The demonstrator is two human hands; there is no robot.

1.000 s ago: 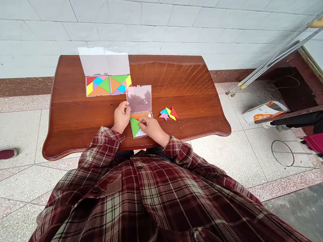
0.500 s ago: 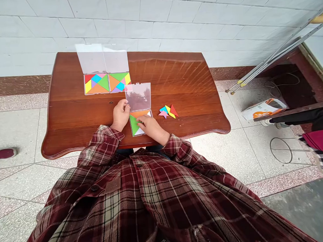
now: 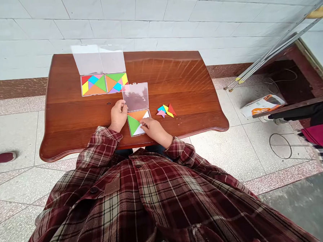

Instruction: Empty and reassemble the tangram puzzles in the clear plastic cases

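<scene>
Two filled puzzle cases lie open at the far left of the surface, with bare wood left of them and along the near edge. Just to the right, the clear case sits by the near edge, lid swung back. The left hand is curled, fingers pinching the case's left rim. The right hand lies low, fingertips on the tray beside the green triangle; whether it grips anything, I cannot tell. Loose coloured pieces lie near on the right, then open wood. Tiled floor and white tiled wall surround it.
</scene>
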